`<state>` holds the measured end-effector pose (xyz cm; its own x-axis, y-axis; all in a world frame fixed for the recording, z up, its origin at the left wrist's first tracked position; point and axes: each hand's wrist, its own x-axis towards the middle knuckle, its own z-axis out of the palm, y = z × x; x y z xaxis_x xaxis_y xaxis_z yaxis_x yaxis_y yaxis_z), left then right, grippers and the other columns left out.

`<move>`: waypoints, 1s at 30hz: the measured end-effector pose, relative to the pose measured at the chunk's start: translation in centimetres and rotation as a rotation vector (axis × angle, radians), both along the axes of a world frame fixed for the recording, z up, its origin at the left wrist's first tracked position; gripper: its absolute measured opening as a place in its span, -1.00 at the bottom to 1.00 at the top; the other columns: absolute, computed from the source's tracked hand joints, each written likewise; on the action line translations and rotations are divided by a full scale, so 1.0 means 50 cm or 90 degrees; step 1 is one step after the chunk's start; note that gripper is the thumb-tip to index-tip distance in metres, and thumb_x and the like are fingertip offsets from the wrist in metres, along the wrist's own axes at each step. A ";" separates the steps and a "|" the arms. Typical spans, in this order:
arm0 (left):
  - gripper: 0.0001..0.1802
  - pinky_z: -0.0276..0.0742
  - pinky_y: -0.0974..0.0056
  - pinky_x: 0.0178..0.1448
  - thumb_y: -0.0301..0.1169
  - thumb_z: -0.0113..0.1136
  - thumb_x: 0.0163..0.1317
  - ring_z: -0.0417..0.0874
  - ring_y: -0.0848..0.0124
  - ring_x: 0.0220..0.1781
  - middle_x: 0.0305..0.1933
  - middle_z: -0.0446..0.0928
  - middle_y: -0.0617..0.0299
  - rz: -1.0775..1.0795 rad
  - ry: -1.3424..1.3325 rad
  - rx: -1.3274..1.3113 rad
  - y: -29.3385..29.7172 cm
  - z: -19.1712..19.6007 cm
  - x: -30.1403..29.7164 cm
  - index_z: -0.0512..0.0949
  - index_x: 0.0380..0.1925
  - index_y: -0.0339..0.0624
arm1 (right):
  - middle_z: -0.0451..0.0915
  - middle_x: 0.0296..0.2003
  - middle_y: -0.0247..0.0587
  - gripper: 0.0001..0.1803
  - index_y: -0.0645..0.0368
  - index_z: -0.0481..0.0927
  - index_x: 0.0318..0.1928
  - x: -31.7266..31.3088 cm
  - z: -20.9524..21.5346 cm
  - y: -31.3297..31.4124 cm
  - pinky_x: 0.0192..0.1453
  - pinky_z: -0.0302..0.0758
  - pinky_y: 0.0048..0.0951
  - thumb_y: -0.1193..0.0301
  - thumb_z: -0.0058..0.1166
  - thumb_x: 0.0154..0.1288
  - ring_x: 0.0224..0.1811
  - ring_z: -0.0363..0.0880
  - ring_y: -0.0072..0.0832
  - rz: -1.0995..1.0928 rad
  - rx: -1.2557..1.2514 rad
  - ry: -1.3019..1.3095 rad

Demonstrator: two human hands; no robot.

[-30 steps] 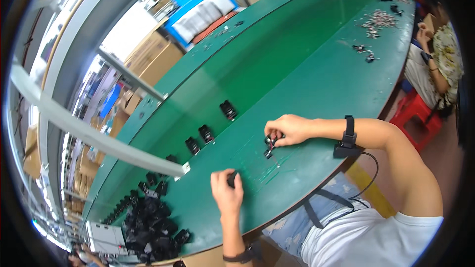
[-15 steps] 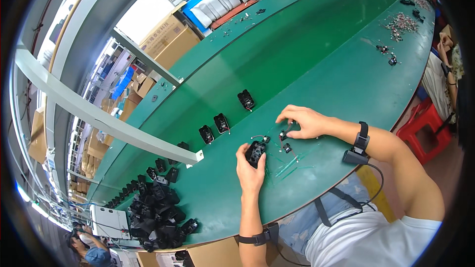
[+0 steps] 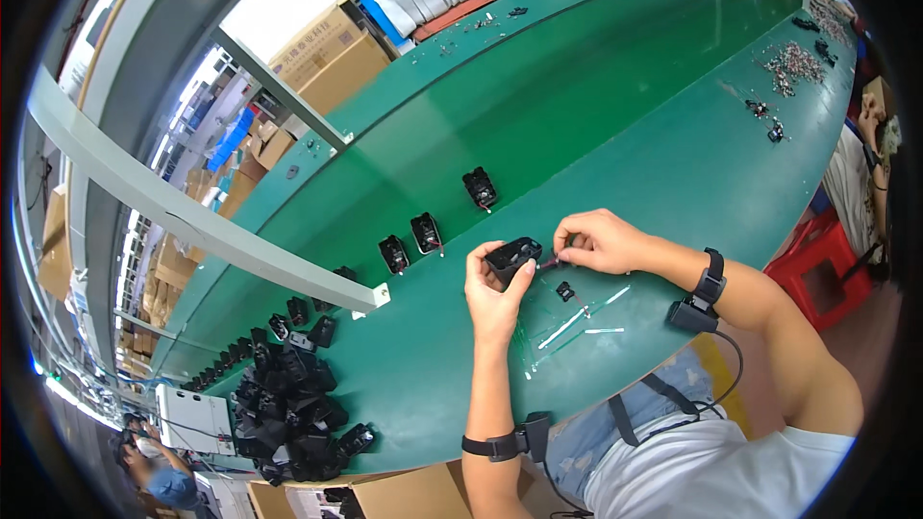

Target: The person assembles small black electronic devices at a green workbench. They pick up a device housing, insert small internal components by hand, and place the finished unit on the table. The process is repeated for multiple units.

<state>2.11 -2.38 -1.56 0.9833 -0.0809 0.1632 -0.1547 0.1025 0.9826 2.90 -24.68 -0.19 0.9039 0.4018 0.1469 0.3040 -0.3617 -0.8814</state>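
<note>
My left hand (image 3: pixel 495 306) grips a black plastic housing (image 3: pixel 512 256), its open, hollow side tilted toward my right hand. Beside it, the fingers of my right hand (image 3: pixel 604 242) are pinched on a small dark part with thin wires (image 3: pixel 550 263), right at the housing's edge. How far the part reaches into the housing is hard to see. A small black wired component (image 3: pixel 565 291) lies on the green table just below my hands. Thin pale strips (image 3: pixel 567 322) are scattered near it.
Similar housings (image 3: pixel 425 233) stand in a row along the darker green belt (image 3: pixel 538 120). A heap of black housings (image 3: pixel 288 404) fills the table's left end. A grey metal post (image 3: pixel 370 300) juts in there. Small loose parts (image 3: pixel 793 65) lie far right, near a red stool (image 3: pixel 817 259).
My left hand has raised and tilted the housing. My right hand has brought a small wired part from the table up against it. Fewer small parts lie on the table.
</note>
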 end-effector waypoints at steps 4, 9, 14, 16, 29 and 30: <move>-0.42 0.59 0.33 0.10 -0.54 0.47 0.09 0.65 0.42 -0.01 -0.03 0.57 0.14 0.002 -0.009 0.097 0.001 -0.002 -0.004 0.38 0.09 -0.26 | 0.61 -0.14 -0.19 -0.85 0.28 0.66 -0.15 0.001 -0.016 -0.016 -0.02 0.69 -0.44 0.60 0.16 0.27 -0.17 0.71 -0.38 -0.029 0.109 -0.109; -0.40 0.58 0.35 0.08 -0.59 0.43 0.09 0.65 0.43 0.02 0.00 0.58 0.13 -0.043 -0.013 0.059 -0.018 -0.021 -0.014 0.36 0.11 -0.26 | 0.60 0.01 -0.11 -0.64 0.30 0.51 0.09 -0.001 0.002 -0.020 0.08 0.62 -0.45 0.63 0.16 0.28 -0.02 0.63 -0.49 -0.014 0.278 0.151; -0.38 0.59 0.40 0.01 -0.63 0.41 0.08 0.65 0.45 -0.01 0.03 0.58 0.14 -0.086 -0.003 0.078 -0.036 -0.024 -0.021 0.35 0.14 -0.25 | 0.62 0.00 -0.12 -0.72 0.28 0.50 0.04 -0.003 0.001 -0.025 0.06 0.58 -0.46 0.62 0.12 0.33 -0.04 0.62 -0.54 0.005 0.353 0.210; -0.38 0.59 0.40 -0.01 -0.63 0.41 0.07 0.65 0.46 -0.02 0.01 0.57 0.15 -0.102 -0.005 0.068 -0.042 -0.030 -0.021 0.36 0.13 -0.25 | 0.63 -0.01 -0.12 -0.72 0.28 0.48 0.05 -0.001 0.010 -0.029 0.06 0.57 -0.47 0.61 0.10 0.34 -0.04 0.62 -0.54 0.003 0.369 0.226; -0.36 0.53 0.27 0.24 -0.70 0.40 0.04 0.54 0.40 0.12 0.07 0.42 0.19 -0.165 0.010 -0.107 -0.048 -0.011 -0.028 0.35 0.13 -0.23 | 0.61 -0.04 -0.19 -0.81 0.21 0.75 -0.18 -0.013 0.003 -0.023 0.03 0.62 -0.41 0.61 0.15 0.24 -0.09 0.64 -0.45 -0.001 0.271 0.025; -0.36 0.53 0.27 0.23 -0.69 0.40 0.04 0.54 0.40 0.11 0.07 0.42 0.19 -0.167 0.019 -0.108 -0.045 -0.011 -0.027 0.35 0.13 -0.23 | 0.61 -0.05 -0.19 -0.83 0.21 0.75 -0.20 -0.021 0.005 -0.017 0.02 0.63 -0.41 0.61 0.17 0.22 -0.10 0.65 -0.44 -0.015 0.257 0.003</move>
<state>0.77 -4.63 -2.09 0.9371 -0.3062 0.1676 -0.0726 0.2986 0.9516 1.88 -25.50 0.06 0.9135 0.2917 0.2837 0.2948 0.0063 -0.9556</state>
